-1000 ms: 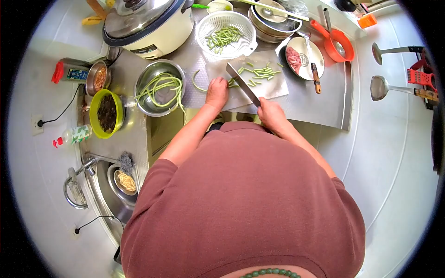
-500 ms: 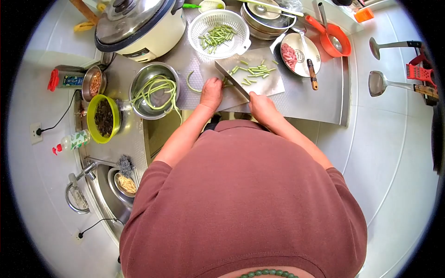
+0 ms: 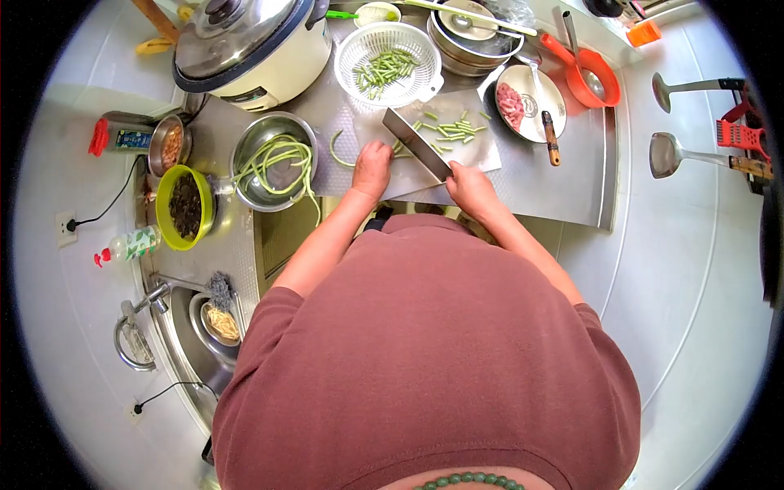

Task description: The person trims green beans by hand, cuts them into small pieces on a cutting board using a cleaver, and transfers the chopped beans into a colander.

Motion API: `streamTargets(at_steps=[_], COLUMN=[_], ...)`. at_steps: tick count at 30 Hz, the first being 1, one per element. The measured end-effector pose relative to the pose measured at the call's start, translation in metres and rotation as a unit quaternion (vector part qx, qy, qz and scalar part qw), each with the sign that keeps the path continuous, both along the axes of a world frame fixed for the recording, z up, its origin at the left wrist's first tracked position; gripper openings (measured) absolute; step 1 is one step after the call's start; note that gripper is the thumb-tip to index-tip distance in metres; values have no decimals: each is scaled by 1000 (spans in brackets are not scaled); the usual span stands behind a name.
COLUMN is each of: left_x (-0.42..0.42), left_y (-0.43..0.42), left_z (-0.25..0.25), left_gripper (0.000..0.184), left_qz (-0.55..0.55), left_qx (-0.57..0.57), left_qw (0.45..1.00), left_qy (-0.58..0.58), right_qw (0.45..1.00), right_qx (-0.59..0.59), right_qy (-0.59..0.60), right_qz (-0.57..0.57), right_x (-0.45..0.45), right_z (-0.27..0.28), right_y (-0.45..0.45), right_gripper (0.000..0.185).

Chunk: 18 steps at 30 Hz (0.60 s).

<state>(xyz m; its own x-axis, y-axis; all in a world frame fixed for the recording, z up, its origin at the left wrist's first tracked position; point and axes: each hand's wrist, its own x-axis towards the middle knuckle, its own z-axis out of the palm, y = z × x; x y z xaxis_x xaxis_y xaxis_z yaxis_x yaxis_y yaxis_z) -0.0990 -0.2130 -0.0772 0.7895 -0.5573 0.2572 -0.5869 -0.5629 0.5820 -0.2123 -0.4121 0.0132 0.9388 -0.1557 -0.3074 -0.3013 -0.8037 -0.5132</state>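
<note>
My right hand (image 3: 472, 189) grips the handle end of a cleaver (image 3: 416, 145), whose broad blade slants across a white cutting board (image 3: 485, 157). Closed fingers of my left hand (image 3: 373, 170) hold a long green bean (image 3: 338, 152); its tail curls out on the left and its other end lies by the blade. Short cut bean pieces (image 3: 459, 129) are scattered on the board, right of the cleaver. Beyond the board, a white colander (image 3: 353, 59) contains more cut pieces. Left of my left hand, whole long beans (image 3: 278, 162) hang partly over the rim of a steel bowl (image 3: 245, 193).
A plate (image 3: 549, 91) with pink meat lies right of the board, a knife with a wooden handle (image 3: 551, 140) across it. Behind stand a large cooker (image 3: 253, 69) and stacked pots (image 3: 457, 59). A yellow-green bowl (image 3: 165, 214) and the sink (image 3: 184, 314) are at left.
The cleaver and my right hand have shifted slightly right, and the blade's broad face now shows more. My left hand stays nearly in place on the bean.
</note>
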Motion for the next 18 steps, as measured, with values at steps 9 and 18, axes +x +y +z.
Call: streamTargets(at_steps=[9, 18], left_x=[0, 1], left_y=[0, -19], left_z=[2, 7], left_gripper=[3, 9], left_qz=[-14, -31], left_qx=[-11, 8], left_qw=[1000, 999], left_qy=[8, 25], right_qw=[999, 998], right_qx=[13, 26], right_qy=[-36, -42], right_qz=[1, -48], right_x=[-15, -23], right_z=[-7, -14], right_y=[-14, -14], right_gripper=[18, 19])
